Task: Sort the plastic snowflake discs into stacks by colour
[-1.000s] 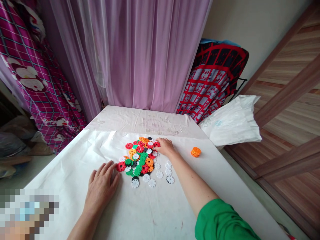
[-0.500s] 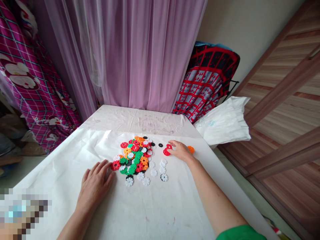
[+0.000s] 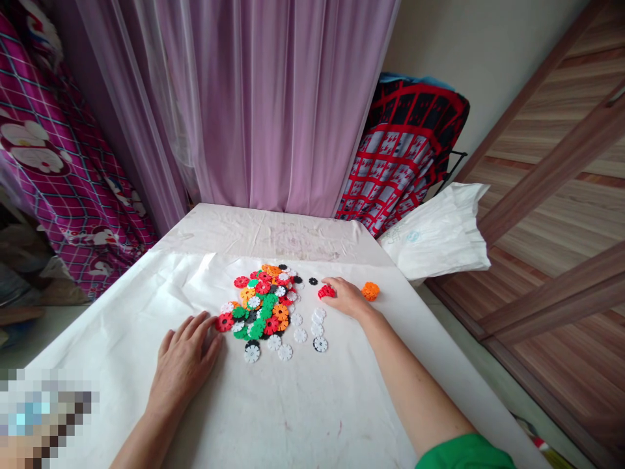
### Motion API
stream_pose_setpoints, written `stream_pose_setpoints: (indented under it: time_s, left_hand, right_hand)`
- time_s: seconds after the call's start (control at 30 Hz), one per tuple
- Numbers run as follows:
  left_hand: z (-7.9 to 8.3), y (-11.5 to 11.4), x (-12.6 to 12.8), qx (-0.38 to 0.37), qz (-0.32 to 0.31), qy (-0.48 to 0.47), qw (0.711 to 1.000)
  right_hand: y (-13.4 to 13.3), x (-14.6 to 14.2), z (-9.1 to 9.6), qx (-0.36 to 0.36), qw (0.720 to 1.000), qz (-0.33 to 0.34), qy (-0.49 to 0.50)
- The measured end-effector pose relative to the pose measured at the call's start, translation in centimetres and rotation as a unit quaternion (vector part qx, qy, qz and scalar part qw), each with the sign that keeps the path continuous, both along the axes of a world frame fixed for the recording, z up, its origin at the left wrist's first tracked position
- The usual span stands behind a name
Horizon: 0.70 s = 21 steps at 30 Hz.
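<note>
On the white-covered table (image 3: 273, 410) lies a heap of notched plastic discs (image 3: 263, 306) in red, green, orange, white and black. My left hand (image 3: 188, 355) rests flat at the heap's left side, fingers stretched, its tips beside a red disc (image 3: 224, 322). My right hand (image 3: 344, 296) is closed around a small stack of red discs (image 3: 326, 292) right of the heap; part of the stack is hidden by the fingers. Just right of that hand sits a stack of orange discs (image 3: 370, 291). White discs (image 3: 318, 319) lie in a loose row nearer me.
A white bag (image 3: 439, 234) hangs over the table's right edge. Purple curtains (image 3: 273, 111) close off the far side, with a red checked cloth (image 3: 390, 156) to their right. A wooden cabinet (image 3: 561, 228) stands at the right.
My right hand has drawn the red discs into a tidier stack and shifted slightly left, so the orange stack shows more fully. The left hand stays in place.
</note>
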<state>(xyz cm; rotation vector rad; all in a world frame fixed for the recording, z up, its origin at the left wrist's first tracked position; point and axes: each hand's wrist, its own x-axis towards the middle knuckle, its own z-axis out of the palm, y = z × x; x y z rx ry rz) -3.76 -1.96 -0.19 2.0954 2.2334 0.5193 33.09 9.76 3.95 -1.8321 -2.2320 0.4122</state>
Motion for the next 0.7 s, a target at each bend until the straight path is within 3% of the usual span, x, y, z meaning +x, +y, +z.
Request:
stream_pose_setpoints:
  time_s: [0.4,0.7]
  left_hand:
    - [-0.1,-0.1,0.2,-0.003,0.004,-0.006,1.000]
    - [-0.1,-0.2,0.3,0.005,0.008,-0.005,1.000]
  right_hand:
    - [0.1,-1.3,1.4,0.000,0.998,0.014,-0.066]
    - [3.2,-9.5,1.1,0.069,0.979,0.174,-0.082]
